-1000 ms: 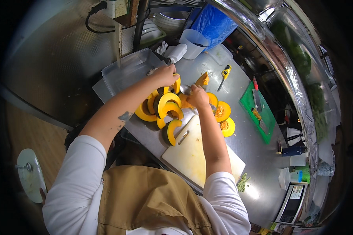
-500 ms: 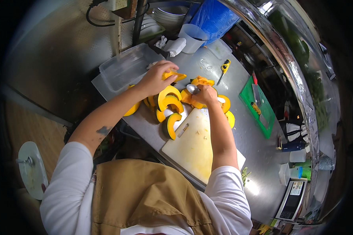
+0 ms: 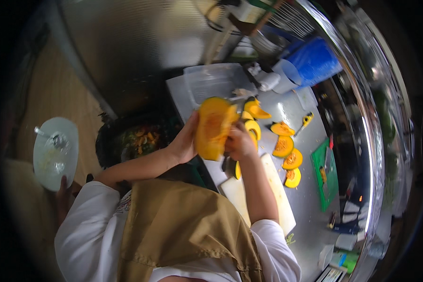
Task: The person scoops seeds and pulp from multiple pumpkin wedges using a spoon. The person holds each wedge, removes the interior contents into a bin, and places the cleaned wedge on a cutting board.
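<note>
Plainly, pumpkin [image 3: 211, 130] between both hands' fingers [image 3: 237, 138]

From the white rectangular cutting board [image 3: 278, 192] on the grey metal table [image 3: 309, 214], cut orange pumpkin pieces [image 3: 292, 159] lie at one o'clock, the green rectangular board [image 3: 331, 190] (red-handled metal knife [image 3: 328, 160] atop) at two.

The pumpkin piece [image 3: 212, 129] is blurred; the lower edge cuts off the brown apron [image 3: 188, 225].
</note>
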`<state>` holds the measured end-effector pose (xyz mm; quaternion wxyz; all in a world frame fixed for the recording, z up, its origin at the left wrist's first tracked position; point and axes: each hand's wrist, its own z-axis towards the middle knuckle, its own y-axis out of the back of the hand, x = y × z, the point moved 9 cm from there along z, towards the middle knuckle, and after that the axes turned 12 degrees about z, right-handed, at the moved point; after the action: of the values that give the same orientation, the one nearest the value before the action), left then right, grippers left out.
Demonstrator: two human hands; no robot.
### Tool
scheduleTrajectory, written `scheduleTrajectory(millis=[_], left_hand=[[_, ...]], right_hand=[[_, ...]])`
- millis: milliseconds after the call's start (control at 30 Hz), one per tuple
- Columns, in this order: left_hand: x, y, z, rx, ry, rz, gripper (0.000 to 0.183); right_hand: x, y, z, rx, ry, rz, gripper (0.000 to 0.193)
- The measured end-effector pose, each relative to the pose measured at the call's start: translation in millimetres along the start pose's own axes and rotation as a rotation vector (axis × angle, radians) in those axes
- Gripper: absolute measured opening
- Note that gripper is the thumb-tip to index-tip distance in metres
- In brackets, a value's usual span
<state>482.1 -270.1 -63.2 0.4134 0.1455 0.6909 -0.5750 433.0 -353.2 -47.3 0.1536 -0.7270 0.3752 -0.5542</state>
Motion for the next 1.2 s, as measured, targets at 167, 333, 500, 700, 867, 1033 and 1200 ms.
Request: scheduleTrajectory(millis=[167,333,500,700,867,1033,1200], left_hand=[[-21.7,94.3,-66.9,-0.311,-0.006,-0.339,0.06],[-17.3,167.4,-124.5,-0.665,-0.003,-0.257,0.057],[-21.2,181.8,-146.9,-0.831,0.016,-0.173,0.054],[-30.7,166.5,-144.1,-0.737,-0.068,-0.229,0.053],[-49.7,150.8,-137.5,-0.648,-0.156,-0.197,0.052],[-84.3,123.9,-127.7,-0.696,-0.431,-0.081,0.047],[-86.4,173.9,-137.4,-0.765,-0.28,-0.23,0.048]], right_hand=[[-34.3,-94.4,64.0,0.036,0.364,-0.961,0.034],[-53.7,-120.3,85.0,-0.015,0.564,-1.248,0.025],[-85.4,-148.0,94.5,-0.007,0.913,-1.406,0.015],[-102.3,-144.7,105.4,-0.017,0.943,-1.341,0.02],[-134.2,-104.9,139.4,-0.019,0.683,-1.118,0.022],[-111.9,-114.5,118.8,-0.016,0.853,-0.893,0.018],[-62.8,-152.3,85.1,-0.103,0.986,-1.155,0.014]])
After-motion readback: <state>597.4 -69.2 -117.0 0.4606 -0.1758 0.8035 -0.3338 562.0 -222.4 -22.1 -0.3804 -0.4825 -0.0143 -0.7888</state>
